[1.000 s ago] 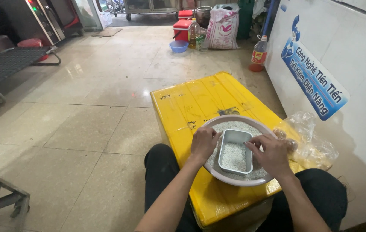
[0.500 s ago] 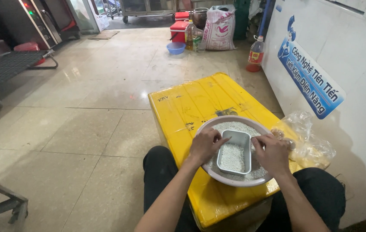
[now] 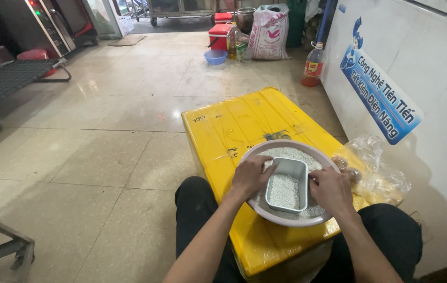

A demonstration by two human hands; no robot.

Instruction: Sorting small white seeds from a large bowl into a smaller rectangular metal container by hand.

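Note:
A round pale basin (image 3: pixel 288 144) of white grains rests on a yellow box (image 3: pixel 234 126) in front of me. Inside the basin sits a small rectangular metal tray (image 3: pixel 286 184), partly filled with the same grains. My left hand (image 3: pixel 251 176) grips the tray's left edge, fingers curled over its rim. On the other side, my right hand (image 3: pixel 330 191) holds the tray's right edge. Both forearms reach in from the bottom of the view.
A crumpled clear plastic bag (image 3: pixel 375 170) lies on the box to the right, against a white cabinet (image 3: pixel 417 68). Farther back stand a bottle (image 3: pixel 313 64), a blue bowl (image 3: pixel 215 56), a red box (image 3: pixel 219 35) and a sack (image 3: pixel 269 32). A metal rack (image 3: pixel 3 78) is far left.
My hands and the tray stay almost still in the basin; the view has shifted only slightly.

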